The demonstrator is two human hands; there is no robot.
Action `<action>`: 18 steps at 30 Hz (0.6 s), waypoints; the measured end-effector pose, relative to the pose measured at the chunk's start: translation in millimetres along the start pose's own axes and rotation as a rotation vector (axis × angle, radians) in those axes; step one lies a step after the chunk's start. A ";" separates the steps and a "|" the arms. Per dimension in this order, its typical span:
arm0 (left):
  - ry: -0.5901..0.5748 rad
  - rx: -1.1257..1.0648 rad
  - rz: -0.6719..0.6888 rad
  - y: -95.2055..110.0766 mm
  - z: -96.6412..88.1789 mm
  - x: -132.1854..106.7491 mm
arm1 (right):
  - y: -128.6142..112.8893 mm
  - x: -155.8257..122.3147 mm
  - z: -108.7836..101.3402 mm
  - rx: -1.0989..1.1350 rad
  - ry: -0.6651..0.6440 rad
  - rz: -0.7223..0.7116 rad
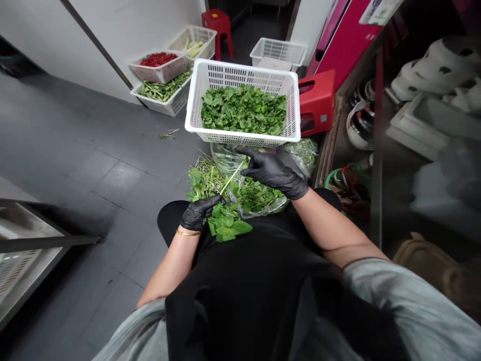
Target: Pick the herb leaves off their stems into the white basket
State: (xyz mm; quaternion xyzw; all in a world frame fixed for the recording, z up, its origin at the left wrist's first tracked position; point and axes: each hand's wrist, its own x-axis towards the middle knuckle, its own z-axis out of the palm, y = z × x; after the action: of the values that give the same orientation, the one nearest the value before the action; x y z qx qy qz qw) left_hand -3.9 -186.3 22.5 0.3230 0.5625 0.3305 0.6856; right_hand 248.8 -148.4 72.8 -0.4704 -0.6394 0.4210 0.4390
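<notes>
Here, left to right.
Far left: metal shelf edge, well apart from both hands.
Back left: white baskets with red chillies and green pods, on the floor by the wall.
Left hand: black glove, closed around a leafy bunch resting on the lap.
Stem: thin, pale, runs slanting from the left grip up to the right hand.
Right hand: black glove, thumb and forefinger pinching the stem's upper end, other fingers loosely curled.
Plastic bag: clear, holds greens, under the right hand.
White basket: just beyond the grip, holds picked leaves.
Right of basket: red stool.
</notes>
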 end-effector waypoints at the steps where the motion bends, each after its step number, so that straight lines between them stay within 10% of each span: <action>1: -0.002 -0.008 0.004 -0.3 0.3 -0.5 | -1.4 1.1 4.0 0.000 -0.039 0.027; 9: 0.016 -0.079 -0.025 -6.6 -1.9 0.1 | 35.6 21.2 -13.7 0.427 0.393 0.140; 18: -0.140 -0.240 -0.087 -9.8 14.7 4.6 | 13.8 -0.7 33.8 0.304 -0.452 0.221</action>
State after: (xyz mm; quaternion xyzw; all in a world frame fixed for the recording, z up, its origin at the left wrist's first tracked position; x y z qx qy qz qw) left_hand 12.1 -189.2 14.4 0.2361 0.4830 0.3419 0.7708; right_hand 219.7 -150.6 50.8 -0.3605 -0.5955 0.6511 0.3025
